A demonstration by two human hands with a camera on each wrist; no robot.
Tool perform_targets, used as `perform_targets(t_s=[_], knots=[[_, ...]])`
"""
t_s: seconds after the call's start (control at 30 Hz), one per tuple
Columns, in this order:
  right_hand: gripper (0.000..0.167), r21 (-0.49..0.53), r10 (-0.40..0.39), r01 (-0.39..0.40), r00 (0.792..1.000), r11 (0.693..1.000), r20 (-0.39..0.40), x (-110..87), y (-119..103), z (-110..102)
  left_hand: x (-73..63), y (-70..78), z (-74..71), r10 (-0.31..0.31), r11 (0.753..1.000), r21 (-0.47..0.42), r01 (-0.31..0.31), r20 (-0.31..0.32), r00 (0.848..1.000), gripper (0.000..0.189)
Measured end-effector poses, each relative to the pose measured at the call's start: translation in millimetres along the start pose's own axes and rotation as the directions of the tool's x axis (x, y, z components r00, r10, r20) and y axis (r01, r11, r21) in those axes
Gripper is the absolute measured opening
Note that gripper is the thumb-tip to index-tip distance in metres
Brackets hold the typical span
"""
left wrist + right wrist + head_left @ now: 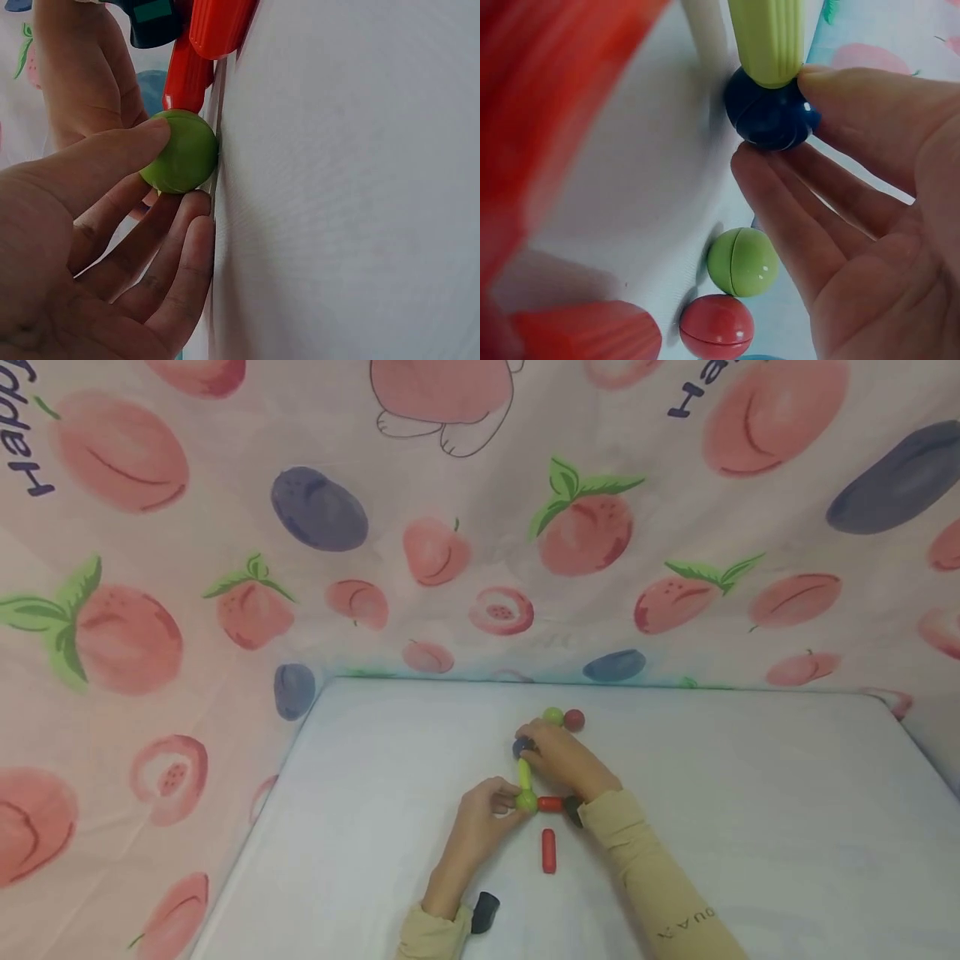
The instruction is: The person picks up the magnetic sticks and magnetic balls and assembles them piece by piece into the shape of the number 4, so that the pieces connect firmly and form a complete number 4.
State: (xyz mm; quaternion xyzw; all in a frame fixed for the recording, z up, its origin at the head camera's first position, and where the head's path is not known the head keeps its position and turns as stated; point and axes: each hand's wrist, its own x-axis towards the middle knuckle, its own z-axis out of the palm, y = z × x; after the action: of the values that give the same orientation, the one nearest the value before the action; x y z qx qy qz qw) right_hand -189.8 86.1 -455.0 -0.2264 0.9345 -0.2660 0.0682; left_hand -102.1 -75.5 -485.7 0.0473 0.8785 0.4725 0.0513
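My left hand (480, 818) pinches a green ball (180, 152) between thumb and fingers, low over the white table. From this ball a red rod (551, 804) extends to the right and a yellow-green rod (525, 774) runs away from me. A dark blue ball (769, 112) meets the far end of the yellow-green rod. My right hand (561, 755) holds that blue ball with its thumb and fingertips. In the head view, the right wrist covers the area just past the red rod's right end.
A second red rod (549, 851) lies loose on the white table (360, 827), nearer to me. Beyond the right hand, another green ball (742, 262) and a red ball (717, 327) sit side by side. Fruit-printed cloth (442, 485) rises behind the table.
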Motion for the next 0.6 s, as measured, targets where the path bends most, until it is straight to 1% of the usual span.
perform_targets(t_s=[0.1,0.27,0.37,0.43,0.5,0.6], knots=[[0.031,-0.009,0.004,-0.004,1.000,1.000,0.007,-0.3,-1,-1,-0.7,0.9,0.3,-0.002,1.000,0.009,0.002,-0.005,1.000,0.025],[0.032,-0.024,-0.028,0.029,0.999,0.999,0.019,1.3,-4,-1,-3.1,1.1,-2.1,-0.003,1.000,0.019,0.003,-0.019,1.000,0.026],[0.032,-0.061,-0.027,0.028,0.999,0.998,0.019,1.9,-3,-2,-3.6,1.5,-1.4,-0.005,1.000,0.024,0.006,-0.019,1.000,0.026],[0.031,-0.095,-0.031,0.032,0.999,0.995,0.009,1.2,-1,-3,-4.0,2.5,-0.3,-0.009,0.999,0.038,0.009,-0.019,1.000,0.026],[0.028,-0.137,-0.051,0.049,0.999,0.989,-0.011,0.2,2,-6,-4.9,5.2,0.3,-0.007,0.998,0.061,0.008,-0.026,1.000,0.028],[0.023,-0.180,-0.087,0.077,0.995,0.981,-0.043,-2.6,6,-12,-7.0,12.4,-0.5,0.008,0.996,0.094,-0.004,-0.046,0.999,0.031]])
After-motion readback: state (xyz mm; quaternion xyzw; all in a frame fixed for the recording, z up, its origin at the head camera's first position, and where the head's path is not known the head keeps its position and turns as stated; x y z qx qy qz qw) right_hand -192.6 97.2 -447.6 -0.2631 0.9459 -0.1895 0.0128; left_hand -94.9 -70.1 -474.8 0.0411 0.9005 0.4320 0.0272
